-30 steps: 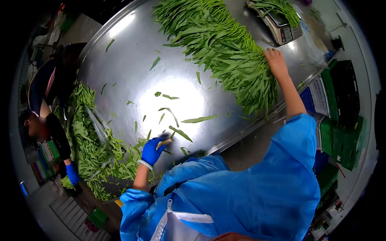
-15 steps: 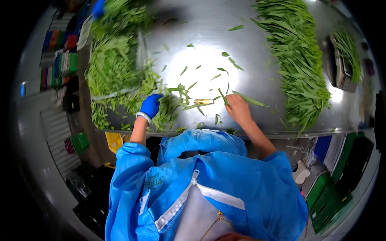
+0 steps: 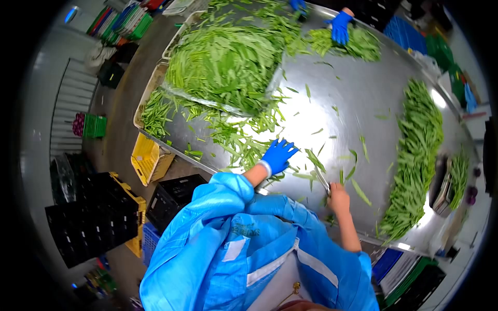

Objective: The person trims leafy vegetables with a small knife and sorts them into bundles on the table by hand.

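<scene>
The right hand (image 3: 339,198) holds a knife (image 3: 322,181) over the metal table (image 3: 358,98); the gloved left hand (image 3: 279,155) spreads its fingers beside loose leaves (image 3: 244,149), between a large heap of greens (image 3: 223,67) and a long row of greens (image 3: 417,160).

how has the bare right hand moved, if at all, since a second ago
Yes, the right hand has moved left across the metal table, from beside the long row of greens to the loose leaves.

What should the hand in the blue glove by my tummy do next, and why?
Maybe the left hand should gather some loose leafy greens: it looks spread open, they lie right beside it, and the right hand holds a knife.
</scene>
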The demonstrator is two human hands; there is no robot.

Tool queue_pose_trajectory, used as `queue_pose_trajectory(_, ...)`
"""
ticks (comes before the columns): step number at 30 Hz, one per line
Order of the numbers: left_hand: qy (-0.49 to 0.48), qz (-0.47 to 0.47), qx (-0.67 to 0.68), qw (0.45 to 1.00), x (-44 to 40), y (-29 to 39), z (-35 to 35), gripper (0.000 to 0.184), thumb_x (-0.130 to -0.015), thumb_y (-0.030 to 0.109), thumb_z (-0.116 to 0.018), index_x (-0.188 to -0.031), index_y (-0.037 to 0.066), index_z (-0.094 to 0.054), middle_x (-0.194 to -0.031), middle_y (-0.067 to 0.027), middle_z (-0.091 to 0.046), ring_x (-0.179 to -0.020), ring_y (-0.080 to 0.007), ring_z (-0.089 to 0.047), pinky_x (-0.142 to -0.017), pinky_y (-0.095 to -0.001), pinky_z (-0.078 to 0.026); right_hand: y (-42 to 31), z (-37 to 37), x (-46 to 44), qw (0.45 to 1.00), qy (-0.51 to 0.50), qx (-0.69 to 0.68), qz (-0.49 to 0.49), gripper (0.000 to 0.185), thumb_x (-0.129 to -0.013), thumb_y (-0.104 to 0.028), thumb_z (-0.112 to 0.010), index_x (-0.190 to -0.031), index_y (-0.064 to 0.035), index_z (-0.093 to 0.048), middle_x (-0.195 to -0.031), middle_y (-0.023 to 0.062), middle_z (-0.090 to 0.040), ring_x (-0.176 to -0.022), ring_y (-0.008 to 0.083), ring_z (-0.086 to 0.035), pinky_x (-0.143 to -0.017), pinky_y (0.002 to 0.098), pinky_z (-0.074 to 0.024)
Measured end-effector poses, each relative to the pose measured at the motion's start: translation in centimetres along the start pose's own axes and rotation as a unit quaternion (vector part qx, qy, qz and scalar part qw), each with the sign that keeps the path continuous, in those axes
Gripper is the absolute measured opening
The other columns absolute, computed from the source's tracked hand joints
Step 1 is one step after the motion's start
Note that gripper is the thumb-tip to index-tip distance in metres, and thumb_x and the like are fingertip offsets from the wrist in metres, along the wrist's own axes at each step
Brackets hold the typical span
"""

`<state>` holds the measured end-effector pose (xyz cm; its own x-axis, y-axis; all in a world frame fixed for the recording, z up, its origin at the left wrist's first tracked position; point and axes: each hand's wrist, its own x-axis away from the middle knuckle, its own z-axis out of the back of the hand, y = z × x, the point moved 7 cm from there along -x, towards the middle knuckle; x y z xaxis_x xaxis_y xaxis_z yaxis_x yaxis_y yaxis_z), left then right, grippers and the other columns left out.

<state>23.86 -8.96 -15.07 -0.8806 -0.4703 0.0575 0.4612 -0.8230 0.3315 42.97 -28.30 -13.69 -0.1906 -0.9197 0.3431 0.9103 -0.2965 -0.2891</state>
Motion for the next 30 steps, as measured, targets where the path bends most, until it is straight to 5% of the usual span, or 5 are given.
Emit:
queue_pose_trajectory(3, 0.086, 0.032, 0.032, 0.995, 5.8, -7.6, 3.5, 0.030, -0.065, 0.008, -0.061, -0.096, 0.011, -0.061, -0.095, -0.0113, -0.055, -0.096, -0.0330, -0.052, -0.089, -0.0457, -0.040, -2.6, 0.9, -0.1, 1.000, -0.024, -0.002, -0.013, 0.051, -0.070, -0.009, -0.070, -0.117, -0.0066, -0.052, -0.100, 0.0135, -0.057, -0.093, 0.0337, -0.058, -0.075, 0.0436, -0.0499)
queue_pose_trajectory(9, 0.113, 0.312, -0.119, 0.936, 22.4, -30.8, 7.9, 0.016, -0.074, 0.015, -0.060, -0.088, 0.012, -0.067, -0.092, -0.0160, -0.064, -0.085, -0.0357, -0.061, -0.078, -0.0468, -0.047, -13.3, 4.3, -5.8, 0.997, 0.002, -0.006, 0.073, 0.054, -0.068, -0.010, -0.074, -0.118, -0.0056, -0.052, -0.106, 0.0152, -0.055, -0.101, 0.0349, -0.054, -0.083, 0.0427, -0.0477)
queue_pose_trajectory(11, -0.087, 0.465, -0.009, 0.881, 25.5, -36.1, 10.4, 0.023, -0.081, 0.027, -0.059, -0.095, 0.013, -0.070, -0.099, -0.0147, -0.068, -0.090, -0.0345, -0.064, -0.080, -0.0469, -0.049, -18.7, 6.7, -8.2, 0.989, -0.002, 0.002, 0.145, 0.051, -0.069, -0.008, -0.073, -0.117, -0.0041, -0.054, -0.108, 0.0156, -0.056, -0.102, 0.0350, -0.054, -0.086, 0.0424, -0.0466)
queue_pose_trajectory(21, 0.369, 0.284, 0.299, 0.833, 18.3, -38.2, 23.1, 0.025, -0.086, 0.009, -0.063, -0.111, 0.007, -0.066, -0.097, -0.0136, -0.066, -0.082, -0.0224, -0.065, -0.074, -0.0298, -0.050, -37.3, 17.5, -26.0, 0.942, 0.134, -0.101, 0.292, 0.047, -0.081, -0.024, -0.070, -0.118, -0.0003, -0.054, -0.121, 0.0188, -0.055, -0.116, 0.0369, -0.049, -0.099, 0.0431, -0.0395)
queue_pose_trajectory(30, 0.422, 0.181, 0.285, 0.842, 8.0, -40.9, 24.0, 0.032, -0.083, 0.013, -0.065, -0.115, 0.009, -0.064, -0.112, -0.0122, -0.064, -0.105, -0.0302, -0.057, -0.092, -0.0381, -0.043, -47.1, 20.7, -51.2, 0.933, 0.229, -0.014, 0.278, 0.061, -0.079, -0.032, -0.071, -0.126, 0.0011, -0.048, -0.126, 0.0219, -0.052, -0.118, 0.0377, -0.048, -0.100, 0.0443, -0.0386)
